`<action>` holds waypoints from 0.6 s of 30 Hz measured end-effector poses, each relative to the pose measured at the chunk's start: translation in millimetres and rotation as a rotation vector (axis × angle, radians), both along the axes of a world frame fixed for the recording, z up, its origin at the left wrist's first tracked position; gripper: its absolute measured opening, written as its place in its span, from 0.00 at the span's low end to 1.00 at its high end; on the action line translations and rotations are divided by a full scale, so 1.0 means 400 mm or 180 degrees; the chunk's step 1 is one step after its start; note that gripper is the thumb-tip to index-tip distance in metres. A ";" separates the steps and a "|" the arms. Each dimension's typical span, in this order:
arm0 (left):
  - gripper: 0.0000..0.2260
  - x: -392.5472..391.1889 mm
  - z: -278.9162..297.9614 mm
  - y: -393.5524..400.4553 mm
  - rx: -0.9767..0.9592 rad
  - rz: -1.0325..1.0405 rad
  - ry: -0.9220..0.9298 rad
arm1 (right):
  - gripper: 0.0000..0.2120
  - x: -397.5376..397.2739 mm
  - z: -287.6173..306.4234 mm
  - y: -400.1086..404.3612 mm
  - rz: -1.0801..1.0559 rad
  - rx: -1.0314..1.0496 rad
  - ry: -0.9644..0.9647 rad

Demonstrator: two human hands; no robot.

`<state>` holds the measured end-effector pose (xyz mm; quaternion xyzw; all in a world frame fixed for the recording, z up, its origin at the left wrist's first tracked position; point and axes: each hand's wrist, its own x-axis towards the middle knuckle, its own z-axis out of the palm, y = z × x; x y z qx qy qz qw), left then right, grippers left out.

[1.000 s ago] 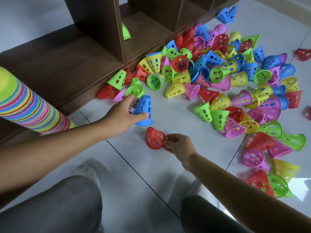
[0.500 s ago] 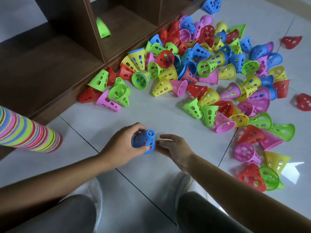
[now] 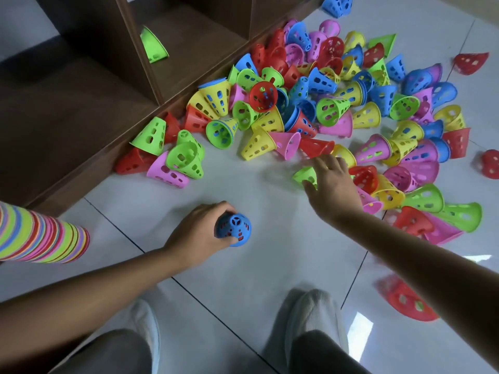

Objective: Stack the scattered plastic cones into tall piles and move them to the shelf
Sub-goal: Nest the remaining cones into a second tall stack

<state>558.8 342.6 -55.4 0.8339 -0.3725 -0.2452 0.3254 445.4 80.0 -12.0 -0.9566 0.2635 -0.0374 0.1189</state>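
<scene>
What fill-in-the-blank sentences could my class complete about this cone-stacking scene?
1. The left hand grips a ____ cone with red showing through its holes.
2. The right hand reaches over a ____ cone.
3. One green cone lies inside the ____.

Missing words: blue; green; shelf

No text, label, brand, number or sign can be read anywhere in view. The plastic cones (image 3: 334, 112) scattered beyond the hands carry only punched holes, with no lettering that shows. The striped stack (image 3: 40, 236) to the left of the left hand (image 3: 197, 236) and the wooden shelf (image 3: 81, 103) beyond it are likewise unmarked.
</scene>
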 end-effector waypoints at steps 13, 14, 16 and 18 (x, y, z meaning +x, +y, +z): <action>0.23 0.109 0.078 0.041 -0.0543 0.0287 -0.0835 | 0.13 0.019 -0.040 -0.053 0.0070 -0.0011 0.0153; 0.23 0.124 0.088 0.039 -0.0606 0.0470 -0.0940 | 0.11 0.012 -0.040 -0.050 0.0063 0.0020 0.0050; 0.22 0.154 0.097 0.037 -0.0647 0.0762 -0.1026 | 0.08 -0.002 -0.039 -0.034 0.0052 0.0168 -0.0184; 0.20 0.183 0.095 0.035 -0.0527 0.0903 -0.1107 | 0.05 -0.017 -0.037 -0.006 -0.0019 0.0423 -0.0418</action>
